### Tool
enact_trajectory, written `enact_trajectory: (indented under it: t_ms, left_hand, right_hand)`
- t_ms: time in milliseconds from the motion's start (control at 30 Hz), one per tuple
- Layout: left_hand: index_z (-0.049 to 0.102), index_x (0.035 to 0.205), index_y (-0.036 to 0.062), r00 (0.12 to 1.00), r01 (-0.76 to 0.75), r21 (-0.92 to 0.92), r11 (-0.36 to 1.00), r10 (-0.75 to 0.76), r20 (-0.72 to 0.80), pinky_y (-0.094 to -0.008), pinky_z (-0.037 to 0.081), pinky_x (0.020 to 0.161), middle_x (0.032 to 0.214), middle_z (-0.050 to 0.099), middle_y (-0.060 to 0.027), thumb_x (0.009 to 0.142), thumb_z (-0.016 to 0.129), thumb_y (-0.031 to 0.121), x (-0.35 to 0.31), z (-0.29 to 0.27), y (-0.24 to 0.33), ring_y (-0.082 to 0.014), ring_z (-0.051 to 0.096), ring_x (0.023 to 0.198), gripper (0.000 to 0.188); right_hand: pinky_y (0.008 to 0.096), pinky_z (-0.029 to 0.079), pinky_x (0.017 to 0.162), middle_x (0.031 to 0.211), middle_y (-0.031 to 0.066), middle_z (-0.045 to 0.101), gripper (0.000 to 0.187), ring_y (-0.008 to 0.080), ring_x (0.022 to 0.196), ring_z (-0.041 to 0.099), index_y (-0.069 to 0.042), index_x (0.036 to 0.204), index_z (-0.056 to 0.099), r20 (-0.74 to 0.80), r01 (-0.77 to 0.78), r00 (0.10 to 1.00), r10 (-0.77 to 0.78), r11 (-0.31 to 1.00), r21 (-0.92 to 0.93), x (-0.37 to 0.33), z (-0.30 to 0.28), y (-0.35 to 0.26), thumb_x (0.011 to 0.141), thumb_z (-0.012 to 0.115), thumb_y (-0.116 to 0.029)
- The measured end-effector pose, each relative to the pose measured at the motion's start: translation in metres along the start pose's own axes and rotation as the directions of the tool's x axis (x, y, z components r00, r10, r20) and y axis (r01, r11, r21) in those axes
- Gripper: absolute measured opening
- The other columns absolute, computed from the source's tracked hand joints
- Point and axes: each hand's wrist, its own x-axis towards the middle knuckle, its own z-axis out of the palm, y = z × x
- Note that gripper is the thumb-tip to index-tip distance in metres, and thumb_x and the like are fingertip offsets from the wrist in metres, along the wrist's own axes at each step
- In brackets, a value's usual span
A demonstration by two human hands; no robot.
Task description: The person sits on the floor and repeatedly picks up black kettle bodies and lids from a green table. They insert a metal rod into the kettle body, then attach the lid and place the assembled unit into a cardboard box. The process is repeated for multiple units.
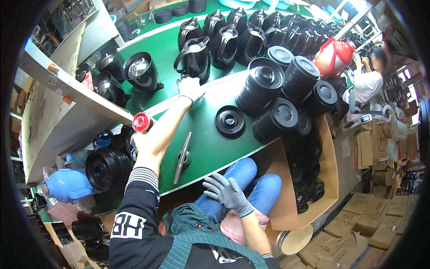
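Note:
My left hand (191, 89), in a pale glove, reaches forward over the green bench (207, 150). Its fingers are closed at the foot of a black jug (195, 60) with a shiny top and a side handle; the jug partly hides the fingertips. Low over my lap, my right hand (227, 193) in a grey glove is open and holds nothing, fingers apart. Between my hands a metal rod (182, 158) lies beside a small round metal piece (184, 157). A round black lid (230, 121) rests flat to the right.
Several black jugs (225, 47) stand in rows behind. Stacks of black lids (260, 89) and a red flask (333, 58) are at right. An open cardboard box (329, 157) holds black parts. A red-topped object (142, 122) sits beside my left forearm. Another person (369, 78) works far right.

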Motion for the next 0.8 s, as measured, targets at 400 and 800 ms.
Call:
enact_trajectory:
  t_ms: [400, 800]
  left_hand:
    - [0.078, 0.115, 0.0129, 0.994, 0.034, 0.348, 0.937, 0.005, -0.109, -0.0451, 0.058, 0.097, 0.107, 0.075, -0.0199, 0.083, 0.079, 0.034, -0.05, -0.144, -0.102, -0.0341, 0.073, 0.106, 0.037]
    - [0.045, 0.154, 0.0093, 0.853, 0.395, 0.112, 0.912, -0.318, -0.413, -0.056, 0.055, 0.102, 0.147, 0.054, -0.0145, 0.072, 0.097, 0.035, -0.079, -0.106, -0.173, -0.0383, 0.052, 0.139, 0.1]
  right_hand:
    - [0.0556, 0.028, 0.132, 0.174, 0.019, 0.034, 0.08, 0.0352, 0.16, 0.034, -0.008, 0.171, 0.024, 0.05, 0.002, 0.999, -0.003, 1.0, 0.03, -0.001, -0.005, 0.002, 0.112, 0.043, -0.058]
    - [0.0554, 0.034, 0.129, 0.169, 0.0215, 0.04, 0.078, 0.0364, 0.155, 0.042, -0.004, 0.17, 0.026, 0.008, 0.051, 0.999, -0.051, 0.999, -0.014, -0.002, -0.005, 0.009, 0.114, 0.041, -0.056]
